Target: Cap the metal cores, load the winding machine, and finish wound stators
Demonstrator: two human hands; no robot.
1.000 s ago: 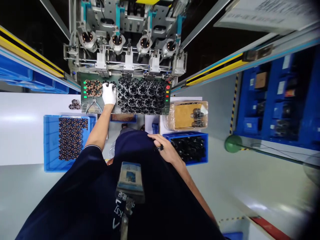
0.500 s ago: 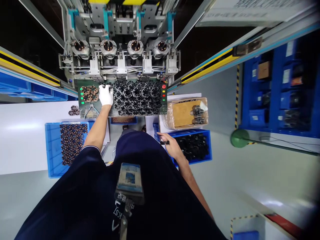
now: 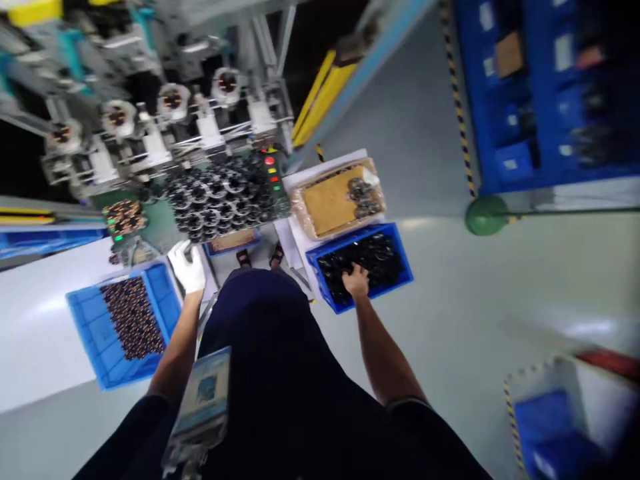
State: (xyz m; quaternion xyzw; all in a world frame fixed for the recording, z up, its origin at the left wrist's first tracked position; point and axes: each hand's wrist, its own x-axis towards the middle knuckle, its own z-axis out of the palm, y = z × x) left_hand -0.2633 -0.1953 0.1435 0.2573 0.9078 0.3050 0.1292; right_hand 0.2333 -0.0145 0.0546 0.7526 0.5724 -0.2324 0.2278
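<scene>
My left hand (image 3: pixel 188 268), in a white glove, is just off the front edge of the green bench top (image 3: pixel 159 223). Its fingers are apart and slightly curled, with nothing I can make out between them. Black ring-shaped parts (image 3: pixel 213 208) stand packed in rows on the bench beyond it. Copper-wound rings (image 3: pixel 124 217) lie on the bench to its left. Bare, my right hand (image 3: pixel 357 281) reaches into a blue bin (image 3: pixel 326 301) of black plastic parts (image 3: pixel 383 260). Its fingers are spread, their tips among the parts.
A machine with several round holders (image 3: pixel 173 100) rises behind the bench. At left stands a blue crate (image 3: pixel 93 333) of copper-wound rings. A plastic-lined carton (image 3: pixel 327 203) sits behind the black-parts bin. Pliers (image 3: pixel 134 250) lie at the bench's front left.
My left hand has drawn back from the parts on the bench to its front edge. My right hand has moved from beside the bin into it. The view has swung right.
</scene>
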